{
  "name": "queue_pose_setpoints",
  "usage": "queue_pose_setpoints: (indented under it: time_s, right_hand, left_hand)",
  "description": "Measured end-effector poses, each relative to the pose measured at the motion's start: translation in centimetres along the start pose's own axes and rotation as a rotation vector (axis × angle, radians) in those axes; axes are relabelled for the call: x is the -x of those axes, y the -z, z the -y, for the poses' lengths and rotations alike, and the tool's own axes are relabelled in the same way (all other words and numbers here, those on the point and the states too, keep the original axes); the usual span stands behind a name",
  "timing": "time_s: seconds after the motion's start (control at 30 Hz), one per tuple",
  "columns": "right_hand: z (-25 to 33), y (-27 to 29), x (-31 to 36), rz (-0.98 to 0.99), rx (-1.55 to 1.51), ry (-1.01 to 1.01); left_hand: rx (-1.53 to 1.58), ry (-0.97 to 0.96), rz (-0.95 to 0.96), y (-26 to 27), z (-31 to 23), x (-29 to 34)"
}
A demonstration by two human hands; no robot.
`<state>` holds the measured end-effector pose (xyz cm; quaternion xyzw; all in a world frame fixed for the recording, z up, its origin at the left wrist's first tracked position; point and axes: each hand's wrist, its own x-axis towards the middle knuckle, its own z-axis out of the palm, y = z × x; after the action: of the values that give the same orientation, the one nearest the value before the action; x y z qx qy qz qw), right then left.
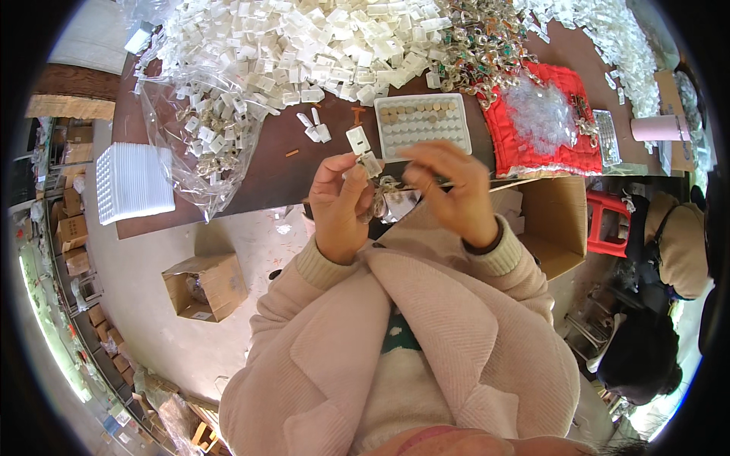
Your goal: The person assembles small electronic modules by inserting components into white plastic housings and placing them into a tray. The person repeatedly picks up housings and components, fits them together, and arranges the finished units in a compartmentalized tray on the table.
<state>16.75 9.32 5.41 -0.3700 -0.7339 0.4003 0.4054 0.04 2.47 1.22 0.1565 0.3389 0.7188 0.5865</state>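
My left hand (pixel 340 201) is closed, with thumb and fingers pinching a small white plastic case (pixel 357 140) whose flap stands up above the fingertips. Below the case hangs a shiny metal keychain part (pixel 386 185); whether it is joined to the case I cannot tell. To its right is my right hand (pixel 456 194), raised at the table edge with bent fingers smeared by motion, so anything in them is hidden. Just beyond that hand lies a white moulded tray (pixel 386 144) bearing rows of small round discs (pixel 414 112). Two loose white pieces (pixel 315 128) rest left of the tray.
A large heap of white plastic cases (pixel 304 45) covers the table's far side, beside metal keychains (pixel 487 38). Left are a clear bag (pixel 213 144) and stacked white trays (pixel 135 182). Right lies red cloth (pixel 517 148) with clear bits. Cardboard boxes (pixel 559 220) and a red stool (pixel 608 224) stand below.
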Motion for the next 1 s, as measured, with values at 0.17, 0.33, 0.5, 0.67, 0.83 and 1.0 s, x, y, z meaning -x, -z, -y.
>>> queue_pose_setpoints:
  time_s: [0.17,0.33,0.5,0.67,0.83,1.0]
  right_hand:
    - [-4.6,1.2,-2.2,-0.233,0.424,0.096]
    - [-6.0,0.4,-2.7,-0.182,0.599,0.135]
    - [-5.4,0.6,-3.0,-0.112,0.587,0.058]
    - [-4.6,0.0,-3.8,-0.105,0.442,0.007]
    - [-5.1,-0.8,-5.0,-0.049,0.577,0.110]
    - [-5.3,-1.3,-5.5,0.010,0.748,0.077]
  left_hand:
    - [-0.007,-0.002,0.075,1.0,0.5,-0.3]
    - [-0.009,-0.023,0.096,1.5,0.5,-0.5]
    - [-0.018,-0.003,0.067,1.4,0.3,-0.6]
    - [0.013,-0.013,0.044,1.2,0.3,-0.8]
    - [-0.014,-0.015,0.088,1.7,0.1,-1.0]
    - [0.012,-0.021,0.121,1.6,-0.3,-1.2]
